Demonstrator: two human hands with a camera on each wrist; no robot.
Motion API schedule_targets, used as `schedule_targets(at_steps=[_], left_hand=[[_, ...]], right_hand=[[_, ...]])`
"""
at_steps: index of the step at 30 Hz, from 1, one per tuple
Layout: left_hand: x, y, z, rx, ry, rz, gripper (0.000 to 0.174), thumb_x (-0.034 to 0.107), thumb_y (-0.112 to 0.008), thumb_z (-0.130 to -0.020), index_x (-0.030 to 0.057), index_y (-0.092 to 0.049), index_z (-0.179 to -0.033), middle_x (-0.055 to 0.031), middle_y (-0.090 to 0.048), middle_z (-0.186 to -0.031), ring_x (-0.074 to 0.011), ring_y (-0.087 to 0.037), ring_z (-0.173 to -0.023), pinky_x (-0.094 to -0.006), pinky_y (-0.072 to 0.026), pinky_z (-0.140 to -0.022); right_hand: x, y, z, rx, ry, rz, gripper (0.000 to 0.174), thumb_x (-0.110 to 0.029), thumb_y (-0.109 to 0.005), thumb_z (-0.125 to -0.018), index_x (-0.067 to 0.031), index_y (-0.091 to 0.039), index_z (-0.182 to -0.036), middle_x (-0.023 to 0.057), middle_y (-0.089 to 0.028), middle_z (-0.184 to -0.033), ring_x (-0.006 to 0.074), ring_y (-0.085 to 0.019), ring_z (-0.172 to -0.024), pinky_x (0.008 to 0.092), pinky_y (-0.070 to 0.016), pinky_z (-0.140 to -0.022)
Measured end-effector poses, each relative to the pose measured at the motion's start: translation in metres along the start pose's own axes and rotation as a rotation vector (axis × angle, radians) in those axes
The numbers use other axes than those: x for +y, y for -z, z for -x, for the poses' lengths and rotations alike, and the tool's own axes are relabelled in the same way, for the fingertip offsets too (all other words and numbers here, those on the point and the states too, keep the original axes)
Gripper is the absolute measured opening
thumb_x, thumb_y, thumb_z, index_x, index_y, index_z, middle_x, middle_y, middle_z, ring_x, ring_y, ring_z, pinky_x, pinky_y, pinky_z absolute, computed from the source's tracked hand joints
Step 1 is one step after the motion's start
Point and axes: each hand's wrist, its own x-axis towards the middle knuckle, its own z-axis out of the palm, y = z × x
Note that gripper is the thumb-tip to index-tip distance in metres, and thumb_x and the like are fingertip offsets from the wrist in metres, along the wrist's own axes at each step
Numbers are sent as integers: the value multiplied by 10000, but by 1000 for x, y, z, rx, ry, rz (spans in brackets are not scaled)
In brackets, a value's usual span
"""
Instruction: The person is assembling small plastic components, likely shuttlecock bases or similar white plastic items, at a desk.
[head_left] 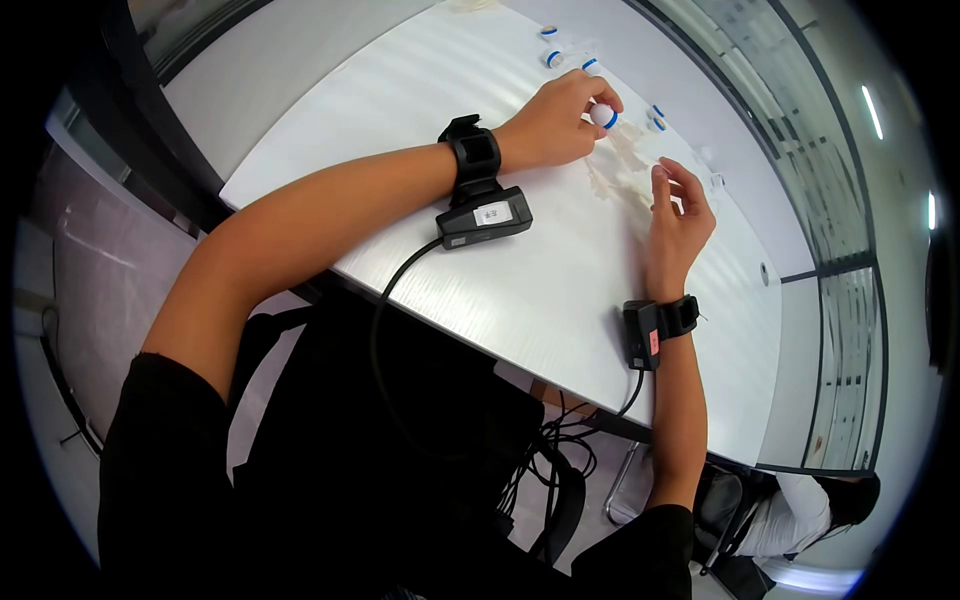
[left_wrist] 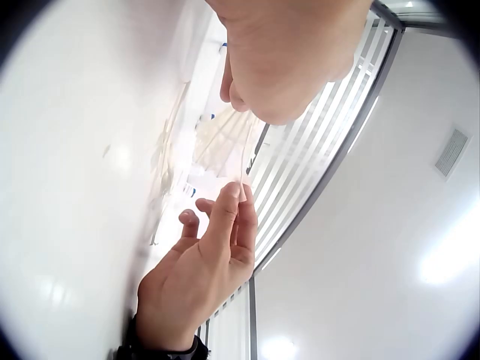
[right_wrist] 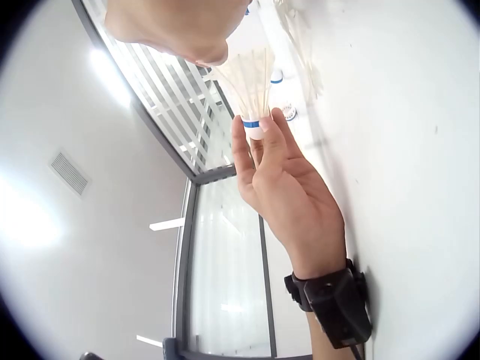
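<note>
My left hand [head_left: 555, 118] grips a small white cup with a blue band [head_left: 603, 114] above the table. In the right wrist view, thin pale wooden sticks like toothpicks [right_wrist: 244, 79] fan out of that cup, between thumb and fingers. My right hand [head_left: 680, 235] is raised to the right of it. The left wrist view shows the right thumb and forefinger pinching the end of one toothpick [left_wrist: 243, 161], whose other end runs toward the left hand. More toothpicks [head_left: 622, 150] lie in a loose pile on the table beneath and between the hands.
Several small blue-banded containers [head_left: 554, 60] stand along the back of the white table [head_left: 510, 290], by a low white partition. Another pair of blue-banded pieces [head_left: 658, 122] is beyond the pile. Black cables [head_left: 560, 450] hang below the front edge; a person [head_left: 790, 515] sits at the right.
</note>
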Motion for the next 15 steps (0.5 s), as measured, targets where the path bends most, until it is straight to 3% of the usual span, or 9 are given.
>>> schedule_targets(at_steps=[3,9,15], left_hand=[[-1,0,0,2,4,18,280,-10,-657,-887,44,-637,-1160,-106,-619,-1239,-261,-635,-1143,-353,-540,-984],[3,0,-1,-12,-13,16,290,-42,-640,-882,46,-626,-1158,-97,-604,-1227,-258,-616,-1151,-363,-523,-1015],[2,0,-1,-47,-64,48,307,-73,-635,-879,55,-624,-1158,-82,-593,-1236,-251,-594,-1154,-354,-497,-1052]], right_hand=[[-1,-1,1,13,42,-12,191,-179,-718,-965,-20,-734,-1070,33,-737,-1018,81,-615,-808,234,-475,-635],[2,1,0,-65,-98,-115,268,-269,-715,-978,-8,-732,-1039,29,-718,-959,78,-583,-791,241,-450,-653],[1,-1,0,-117,-107,-183,298,-294,-714,-981,1,-728,-1018,3,-681,-902,66,-550,-786,232,-423,-680]])
